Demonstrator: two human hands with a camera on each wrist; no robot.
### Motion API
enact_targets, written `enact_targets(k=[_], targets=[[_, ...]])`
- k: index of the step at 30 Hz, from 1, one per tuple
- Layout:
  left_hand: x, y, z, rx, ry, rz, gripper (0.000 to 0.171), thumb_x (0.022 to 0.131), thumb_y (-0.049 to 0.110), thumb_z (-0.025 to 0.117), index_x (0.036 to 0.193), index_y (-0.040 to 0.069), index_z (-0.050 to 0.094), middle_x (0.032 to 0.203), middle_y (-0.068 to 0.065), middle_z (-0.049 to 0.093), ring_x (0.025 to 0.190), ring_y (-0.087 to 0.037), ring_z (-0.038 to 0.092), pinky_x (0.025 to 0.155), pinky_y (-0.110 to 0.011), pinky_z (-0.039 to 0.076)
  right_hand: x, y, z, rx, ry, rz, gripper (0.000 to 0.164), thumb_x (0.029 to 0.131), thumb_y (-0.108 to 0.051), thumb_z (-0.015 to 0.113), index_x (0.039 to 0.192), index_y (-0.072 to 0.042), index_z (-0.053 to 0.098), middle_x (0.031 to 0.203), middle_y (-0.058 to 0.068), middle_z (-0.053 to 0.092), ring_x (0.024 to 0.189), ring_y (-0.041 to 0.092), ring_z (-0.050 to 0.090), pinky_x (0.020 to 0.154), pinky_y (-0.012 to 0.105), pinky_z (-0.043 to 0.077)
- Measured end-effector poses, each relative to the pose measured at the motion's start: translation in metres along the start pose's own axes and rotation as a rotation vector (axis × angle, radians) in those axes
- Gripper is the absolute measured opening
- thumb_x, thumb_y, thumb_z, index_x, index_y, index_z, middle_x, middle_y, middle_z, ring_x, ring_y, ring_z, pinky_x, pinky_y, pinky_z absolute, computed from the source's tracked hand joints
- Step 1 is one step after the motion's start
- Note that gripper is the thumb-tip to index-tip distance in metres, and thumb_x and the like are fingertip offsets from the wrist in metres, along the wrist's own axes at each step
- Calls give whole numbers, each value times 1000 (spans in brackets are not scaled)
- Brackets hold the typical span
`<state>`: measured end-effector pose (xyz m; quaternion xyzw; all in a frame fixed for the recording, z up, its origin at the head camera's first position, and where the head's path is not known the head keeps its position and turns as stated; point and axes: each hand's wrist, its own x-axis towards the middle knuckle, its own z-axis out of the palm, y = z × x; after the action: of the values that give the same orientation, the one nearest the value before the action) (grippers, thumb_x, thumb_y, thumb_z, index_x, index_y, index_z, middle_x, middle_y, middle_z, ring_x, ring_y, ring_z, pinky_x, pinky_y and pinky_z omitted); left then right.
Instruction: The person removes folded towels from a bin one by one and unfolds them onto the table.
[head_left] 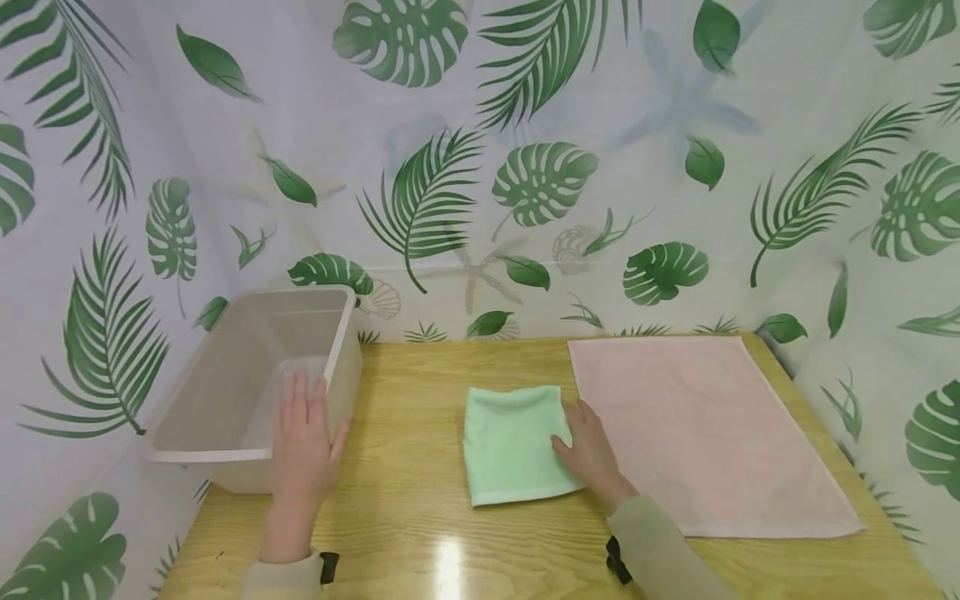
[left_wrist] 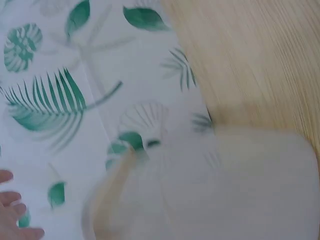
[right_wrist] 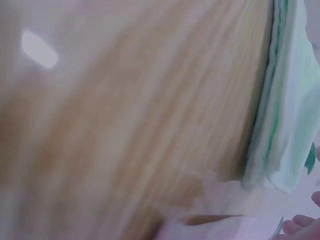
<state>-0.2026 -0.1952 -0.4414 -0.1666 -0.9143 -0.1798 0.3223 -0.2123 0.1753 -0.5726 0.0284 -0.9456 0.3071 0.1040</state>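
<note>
A folded mint-green towel (head_left: pixel 517 450) lies on the wooden table, and its layered edge shows in the right wrist view as a folded green towel (right_wrist: pixel 285 110). My right hand (head_left: pixel 592 446) is at the towel's right edge, thumb and fingers spread apart there; some of its fingers (right_wrist: pixel 302 224) show in the right wrist view. My left hand (head_left: pixel 303 433) is over the near right rim of a beige plastic basin (head_left: pixel 341 346), fingers straight and pointing away from me. In the left wrist view its fingertips (left_wrist: pixel 12 207) appear beside the blurred basin wall (left_wrist: pixel 240 185).
A pink towel (head_left: pixel 697 433) lies spread flat on the right of the table (head_left: pixel 420 450). Behind and on both sides hangs a white sheet (head_left: pixel 465 108) printed with green leaves. The basin stands at the table's left side, close to the sheet.
</note>
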Motion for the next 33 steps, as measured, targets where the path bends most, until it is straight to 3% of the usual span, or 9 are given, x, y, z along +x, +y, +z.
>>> enact_targets(k=[2,5,11,16,21,33], targets=[[-1,16,12,-49,-48,59,73,92,51,22,125,-12,37,137,-29,22,128,-39,16,97,-56,20,-4,2,-1,20,-12,28,57,81,-16,61,127,8,38,132,32,27,121,43,26,94,54,29],[-6,37,33,-125,-164,75,64,93,43,32,130,-9,33,141,-25,16,130,-35,11,99,-53,19,-10,4,-3,37,-31,80,58,82,-17,59,127,11,35,132,33,25,120,45,26,92,54,30],[-23,64,85,-299,-318,15,58,91,32,47,131,-8,33,142,-22,16,130,-32,15,100,-47,23,-19,7,0,87,-62,133,59,83,-16,59,127,12,33,128,32,32,115,42,34,92,52,32],[-37,81,120,-331,-509,-9,68,89,38,50,133,-9,27,141,-23,18,129,-33,18,100,-44,26,-24,7,6,114,-68,119,57,82,-13,60,125,13,34,124,31,37,115,42,35,94,51,30],[-42,96,140,-315,-659,6,76,84,38,57,135,-6,24,141,-23,20,129,-33,19,100,-43,26,-28,5,11,131,-67,118,56,83,-12,59,126,14,33,125,31,37,116,43,33,95,51,29],[-49,123,164,-241,-832,42,80,78,37,66,135,-4,28,139,-20,27,128,-30,24,100,-44,26,-30,-5,12,159,-77,164,55,82,-11,58,126,14,34,126,32,37,116,44,35,94,51,31]])
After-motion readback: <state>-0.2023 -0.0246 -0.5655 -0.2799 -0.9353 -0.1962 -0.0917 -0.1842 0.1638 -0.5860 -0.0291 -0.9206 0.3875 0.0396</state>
